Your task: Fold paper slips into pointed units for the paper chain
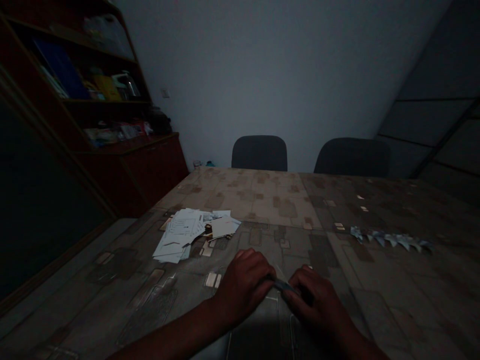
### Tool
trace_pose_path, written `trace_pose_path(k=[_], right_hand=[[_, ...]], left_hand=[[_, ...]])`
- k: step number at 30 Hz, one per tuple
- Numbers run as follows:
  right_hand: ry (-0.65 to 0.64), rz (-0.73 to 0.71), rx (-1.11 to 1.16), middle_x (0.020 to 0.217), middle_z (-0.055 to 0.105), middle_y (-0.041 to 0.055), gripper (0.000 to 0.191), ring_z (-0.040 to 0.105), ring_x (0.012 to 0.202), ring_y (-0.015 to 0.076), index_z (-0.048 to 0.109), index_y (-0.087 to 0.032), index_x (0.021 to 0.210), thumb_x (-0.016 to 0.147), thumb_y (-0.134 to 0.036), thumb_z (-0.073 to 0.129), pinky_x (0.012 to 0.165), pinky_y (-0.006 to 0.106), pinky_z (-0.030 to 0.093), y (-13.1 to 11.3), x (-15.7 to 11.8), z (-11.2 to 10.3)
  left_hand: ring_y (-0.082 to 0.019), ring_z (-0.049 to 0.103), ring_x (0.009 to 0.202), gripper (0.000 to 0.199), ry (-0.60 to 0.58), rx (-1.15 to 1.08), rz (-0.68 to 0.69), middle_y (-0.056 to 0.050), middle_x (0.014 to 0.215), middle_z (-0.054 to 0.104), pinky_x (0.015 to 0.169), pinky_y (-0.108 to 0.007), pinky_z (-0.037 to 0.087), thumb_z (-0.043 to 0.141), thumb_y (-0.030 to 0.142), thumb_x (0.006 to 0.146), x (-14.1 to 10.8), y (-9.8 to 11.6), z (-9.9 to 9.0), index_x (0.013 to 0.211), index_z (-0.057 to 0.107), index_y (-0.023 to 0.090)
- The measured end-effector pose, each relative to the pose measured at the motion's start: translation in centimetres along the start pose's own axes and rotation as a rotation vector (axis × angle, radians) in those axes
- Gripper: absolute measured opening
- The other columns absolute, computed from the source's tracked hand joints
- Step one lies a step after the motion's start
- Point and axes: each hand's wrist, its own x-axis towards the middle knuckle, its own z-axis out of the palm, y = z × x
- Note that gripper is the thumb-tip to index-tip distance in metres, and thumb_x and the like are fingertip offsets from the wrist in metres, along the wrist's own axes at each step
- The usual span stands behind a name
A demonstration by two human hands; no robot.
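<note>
Low in the middle of the view, my left hand (245, 282) and my right hand (317, 295) meet over the table. Both are closed, pinching a small folded piece of paper (284, 285) between thumbs and fingers. Most of the piece is hidden by the fingers, and a pale edge shows in the gap. To the left, beyond my left hand, lies a loose pile of paper sheets (183, 230), some white with print. At the right a row of folded, pointed paper pieces (392, 238) lies on the table, apart from my right hand.
The table (262, 195) has a patterned, shiny cover. Two dark chairs (259, 152) stand at its far side, before a plain wall. A wooden shelf unit (146, 165) with bags, folders and a kettle (131, 85) stands at the left. The room is dim.
</note>
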Motion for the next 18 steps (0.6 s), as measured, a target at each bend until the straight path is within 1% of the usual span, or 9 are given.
trace_pose_path(k=[3,5,7,9,10,12,14,16,18], right_hand=[[-0.025,0.009,0.091,0.07,0.059,0.0015,0.017,0.057,0.068,0.0177,0.057,-0.02,0.075,0.088,-0.028,0.05,0.062,0.029,0.044,-0.3,0.1,-1.1],[0.025,0.003,0.118,0.075,0.06,0.0027,0.02,0.058,0.071,0.0183,0.058,-0.02,0.081,0.093,-0.028,0.044,0.064,0.03,0.045,-0.4,0.3,-2.1],[0.089,-0.066,0.077,0.078,0.061,0.0036,0.016,0.058,0.075,0.0191,0.058,-0.021,0.086,0.093,-0.023,0.043,0.067,0.032,0.046,-0.2,0.5,-2.8],[0.117,-0.188,-0.012,0.086,0.063,0.0055,0.015,0.059,0.082,0.0205,0.059,-0.021,0.095,0.09,-0.015,0.046,0.072,0.034,0.047,0.1,0.5,-3.0],[0.114,-0.255,-0.07,0.093,0.064,0.0072,0.02,0.059,0.087,0.0216,0.059,-0.021,0.1,0.088,-0.012,0.048,0.075,0.036,0.047,0.2,0.4,-2.9],[0.097,-0.369,-0.194,0.109,0.063,0.0107,0.036,0.057,0.098,0.0238,0.059,-0.022,0.111,0.081,-0.005,0.049,0.081,0.039,0.047,0.5,0.2,-2.5],[0.083,-0.442,-0.297,0.118,0.061,0.0116,0.047,0.056,0.104,0.0248,0.058,-0.022,0.117,0.077,-0.001,0.049,0.084,0.04,0.047,0.7,-0.1,-1.9],[0.103,-0.494,-0.345,0.117,0.063,0.0103,0.048,0.056,0.101,0.0235,0.059,-0.023,0.116,0.076,0.001,0.048,0.082,0.038,0.048,0.7,-0.1,-1.2],[0.135,-0.547,-0.343,0.112,0.066,0.0092,0.044,0.057,0.096,0.0217,0.06,-0.023,0.115,0.079,0.0,0.048,0.078,0.035,0.049,0.7,0.0,-0.8]], left_hand=[[-0.02,0.055,0.08,0.013,-0.024,-0.035,0.021,-0.005,0.083,0.066,0.074,-0.033,0.037,0.048,0.012,0.086,-0.1,-0.3,0.1,0.082,0.059,0.018],[-0.02,0.056,0.082,0.016,-0.036,-0.062,0.043,-0.005,0.088,0.069,0.076,-0.033,0.037,0.045,0.009,0.085,-0.3,-0.6,0.2,0.084,0.058,0.019],[-0.02,0.057,0.082,0.018,-0.055,-0.079,0.067,-0.005,0.093,0.07,0.078,-0.033,0.038,0.044,0.007,0.084,-0.4,-0.8,0.4,0.086,0.057,0.019],[-0.019,0.057,0.083,0.02,-0.086,-0.072,0.077,-0.005,0.093,0.07,0.079,-0.033,0.037,0.045,0.005,0.083,-0.5,-0.9,0.6,0.087,0.057,0.019],[-0.019,0.057,0.083,0.02,-0.107,-0.057,0.08,-0.004,0.092,0.07,0.08,-0.033,0.037,0.045,0.005,0.083,-0.6,-1.0,0.8,0.087,0.058,0.019],[-0.02,0.056,0.083,0.02,-0.145,-0.01,0.085,-0.004,0.086,0.069,0.08,-0.034,0.037,0.047,0.004,0.081,-0.7,-1.1,1.1,0.086,0.059,0.019],[-0.02,0.055,0.082,0.02,-0.164,0.037,0.097,-0.004,0.081,0.067,0.08,-0.034,0.036,0.048,0.003,0.078,-0.8,-1.2,1.3,0.084,0.059,0.018],[-0.02,0.055,0.081,0.021,-0.186,0.056,0.11,-0.004,0.08,0.066,0.079,-0.034,0.036,0.05,0.004,0.077,-0.8,-1.3,1.4,0.087,0.06,0.018],[-0.019,0.054,0.081,0.021,-0.214,0.054,0.127,-0.002,0.081,0.067,0.079,-0.034,0.036,0.053,0.006,0.079,-0.9,-1.4,1.5,0.093,0.062,0.019]])
